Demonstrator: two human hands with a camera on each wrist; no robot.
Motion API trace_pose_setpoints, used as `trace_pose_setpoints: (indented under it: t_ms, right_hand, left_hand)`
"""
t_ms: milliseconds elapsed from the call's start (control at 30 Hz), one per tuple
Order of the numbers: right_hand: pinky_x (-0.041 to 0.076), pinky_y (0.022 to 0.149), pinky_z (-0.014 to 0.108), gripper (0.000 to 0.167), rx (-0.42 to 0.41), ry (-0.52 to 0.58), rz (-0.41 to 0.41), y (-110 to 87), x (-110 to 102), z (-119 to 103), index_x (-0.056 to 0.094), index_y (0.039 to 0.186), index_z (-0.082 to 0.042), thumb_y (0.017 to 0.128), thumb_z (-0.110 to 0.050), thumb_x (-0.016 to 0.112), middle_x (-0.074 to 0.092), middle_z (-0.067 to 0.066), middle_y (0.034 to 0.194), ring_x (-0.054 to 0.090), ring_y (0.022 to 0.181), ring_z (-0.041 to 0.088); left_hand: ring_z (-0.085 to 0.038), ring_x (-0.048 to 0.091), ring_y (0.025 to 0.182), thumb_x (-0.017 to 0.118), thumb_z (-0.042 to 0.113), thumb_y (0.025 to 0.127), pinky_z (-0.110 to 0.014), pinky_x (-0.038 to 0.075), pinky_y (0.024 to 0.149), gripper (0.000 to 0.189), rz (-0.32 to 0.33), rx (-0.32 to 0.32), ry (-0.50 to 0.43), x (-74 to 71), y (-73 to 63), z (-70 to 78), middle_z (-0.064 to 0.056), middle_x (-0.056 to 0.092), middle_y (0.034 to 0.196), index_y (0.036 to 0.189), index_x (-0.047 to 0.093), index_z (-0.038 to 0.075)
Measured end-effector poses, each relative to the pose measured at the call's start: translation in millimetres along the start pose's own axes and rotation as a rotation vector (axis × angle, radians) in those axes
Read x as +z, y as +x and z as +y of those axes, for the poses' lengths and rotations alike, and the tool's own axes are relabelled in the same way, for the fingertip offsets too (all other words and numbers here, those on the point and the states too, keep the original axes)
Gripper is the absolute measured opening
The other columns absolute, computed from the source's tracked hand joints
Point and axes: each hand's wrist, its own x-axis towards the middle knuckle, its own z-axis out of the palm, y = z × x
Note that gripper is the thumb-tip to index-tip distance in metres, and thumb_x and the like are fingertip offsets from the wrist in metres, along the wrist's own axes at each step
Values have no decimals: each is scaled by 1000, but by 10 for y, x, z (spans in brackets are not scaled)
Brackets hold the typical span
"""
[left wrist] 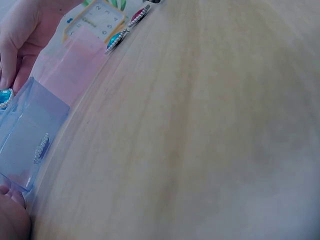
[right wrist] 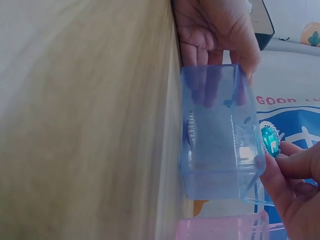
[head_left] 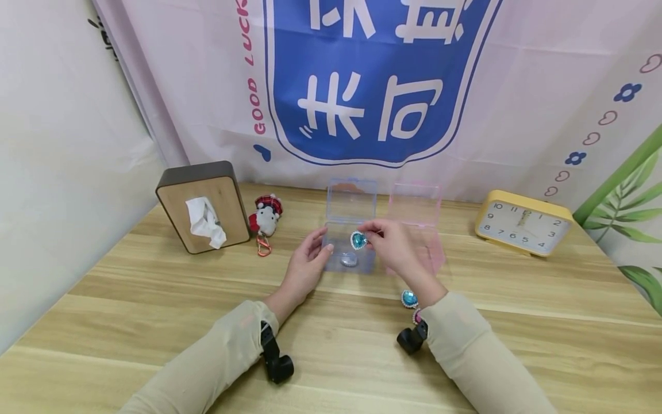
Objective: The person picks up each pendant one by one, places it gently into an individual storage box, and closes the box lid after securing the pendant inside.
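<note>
My right hand (head_left: 392,244) pinches a turquoise heart-shaped gem (head_left: 358,240) with a sparkly silver border, above a see-through blue box (right wrist: 215,184) with its lid raised. Inside the box lies a pale gem (head_left: 349,260) edged with small stones. At the box's left side is my left hand (head_left: 305,264), its thumb by the top edge and its fingers along the wall, holding it. Just right of it stands an open see-through pink box (head_left: 437,256), partly behind my right hand. A second turquoise gem (head_left: 409,298) and a pink gem (head_left: 416,316) lie near my right forearm, the pink one partly covered.
A wood-fronted tissue box (head_left: 173,210) and a plush keychain (head_left: 266,219) with a red clip are on the left of the wooden table (head_left: 341,351). A yellow-framed clock (head_left: 524,223) stands at the right. Behind the boxes hangs a printed cloth (head_left: 207,115).
</note>
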Motion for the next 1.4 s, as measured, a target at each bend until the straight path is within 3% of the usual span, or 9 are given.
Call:
trace_pose_setpoints:
  t_ms: [233, 433, 833, 1067, 1400]
  right_hand:
    - [49, 60, 24, 19, -49, -137, 16, 30, 32, -9, 71, 97, -4, 90, -1, 54, 71, 10, 93, 64, 76, 22]
    - [52, 69, 30, 18, -90, -201, 15, 23, 33, -22, 72, 95, -5, 88, 0, 56, 71, 8, 96, 64, 83, 20]
    - [53, 67, 29, 19, -42, -131, -16, -1, 5, -25, 71, 97, -2, 89, 0, 54, 70, 15, 94, 63, 79, 21]
    - [54, 68, 29, 19, -54, -135, 8, -35, -98, -45, 71, 96, -5, 90, -2, 53, 71, 11, 93, 66, 82, 21]
    - [55, 69, 30, 19, -99, -106, 45, -116, -320, -43, 71, 96, -1, 89, 0, 53, 70, 14, 93, 66, 80, 23]
  left_hand:
    - [-31, 42, 128, 57, 16, 92, -37, 36, 106, 46, -1, 5, 0, 3, 6, -5, -19, 41, 140, 136, 45, 13]
    - [-29, 44, 127, 57, 17, 92, -37, 37, 105, 46, -6, 5, -6, 5, 13, -13, -18, 43, 139, 136, 45, 13]
    - [-29, 45, 126, 57, 15, 91, -36, 39, 104, 46, 1, 13, -11, 6, 7, 0, -18, 44, 138, 136, 45, 12]
    - [-33, 43, 126, 58, 13, 90, -40, 37, 105, 47, 10, 3, -16, 0, -14, 4, -20, 42, 139, 135, 46, 12]
    - [-32, 34, 133, 57, 12, 90, -38, 29, 110, 47, 47, 56, -5, -11, 1, 84, -20, 37, 143, 135, 44, 6]
